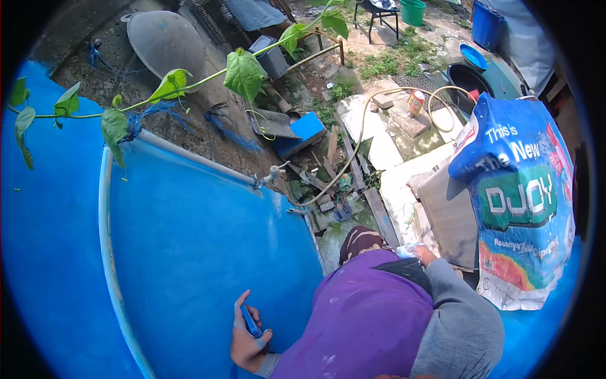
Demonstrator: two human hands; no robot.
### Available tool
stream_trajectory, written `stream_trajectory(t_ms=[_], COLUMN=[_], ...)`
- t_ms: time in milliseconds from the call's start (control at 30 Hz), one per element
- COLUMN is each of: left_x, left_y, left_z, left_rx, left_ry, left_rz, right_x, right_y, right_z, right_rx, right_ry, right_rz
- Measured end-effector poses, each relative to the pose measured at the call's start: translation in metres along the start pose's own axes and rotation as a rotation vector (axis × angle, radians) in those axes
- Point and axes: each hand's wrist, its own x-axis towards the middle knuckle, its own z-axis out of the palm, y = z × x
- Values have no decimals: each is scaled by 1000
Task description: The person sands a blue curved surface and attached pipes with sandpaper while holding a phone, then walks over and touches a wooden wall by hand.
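My left hand point(249, 338), low and left of my purple shirt point(356, 316), holds a small flat blue object point(251, 321) between thumb and fingers, with one finger stretched out. Beneath it spreads a bright blue surface point(202, 246). On the right side, my right hand point(425, 255) reaches forward beside my body, its fingers at a small white and light-blue item point(409, 251); most of this hand is hidden. A dark mesh patch point(407, 273) lies on the shirt near it. The large blue printed sack point(521, 202) stands to the right.
White pipes point(189, 158) edge the blue area, with a tap point(274, 172) at its corner. A leafy vine point(243, 74) crosses the upper left. Ahead are a yellowish hose point(361, 129), a blue box point(308, 129), planks point(379, 215), a black tub point(468, 79) and a grey dish point(165, 47).
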Motion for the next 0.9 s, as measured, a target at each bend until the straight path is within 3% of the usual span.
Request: stream_trajectory(t_ms=[167, 233, 367, 433, 533, 633, 700, 733, 867, 900], left_x=[40, 59, 106, 128, 152, 165, 171, 176, 180, 178], left_y=[-3, -16, -65, -108, -165, -215, -238, -258, -258, -263], left_z=[6, 11, 32, 44, 64, 83, 95, 104, 127, 131], left_rx=[3, 48, 149, 186, 201, 279, 327, 249, 257, 130], left_ry=[-148, -187, -237, -275, -358, -436, -452, -490, -494, -445], left_rz=[0, -46, -119, -321, -455, -508, -650, -697, -911, -951], right_x=[-5, -13, 1, -17, 4, -3, -6, -84, -51, -33], right_y=[-44, -63, -59, -56, -15, 17, 25, -26, 12, 24], right_z=[30, 36, 14, 5, -42, -62, -68, -19, -52, -63], right_rx=[-39, -105, -47, 73, -125, -201, -245, -263, -175, -166], right_ry=[21, 206, 278, 203, 290, 525, 683, 639, 507, 513], right_rz=[-116, -101, -209, -242, -181, -116, -68, -108, -169, -166])
